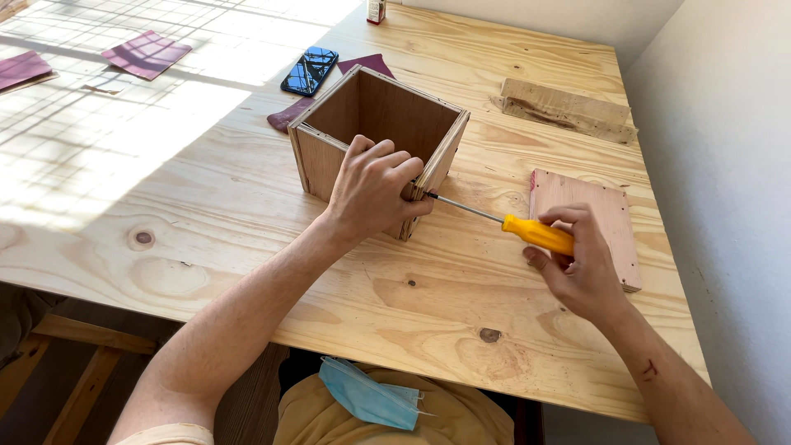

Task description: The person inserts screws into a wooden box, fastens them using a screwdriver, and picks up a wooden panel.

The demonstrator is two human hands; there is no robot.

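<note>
An open-topped wooden box [375, 136] stands near the middle of a pale plywood table [247, 214], one corner turned toward the person. The left hand [375, 189] is clamped over that near corner, fingers curled over the top rim and thumb pressed against the outer edge. The right hand [581, 264] is wrapped closed round the yellow handle of a screwdriver [511, 224], whose thin steel shaft runs level to the left until its tip meets the box's corner edge just beside the left thumb. Right behind the right hand lies a flat square wooden panel [597, 214], close to the table's right edge, which runs along a white wall [725, 124]. A rough wooden strip [567, 109] sits farther back on that side. Beyond the box lie a dark phone [310, 70] and maroon sandpaper sheets [147, 53], one partly tucked behind the box. The sunlit stretch of table left of the box is bare board, as is the near strip up to the front edge.
</note>
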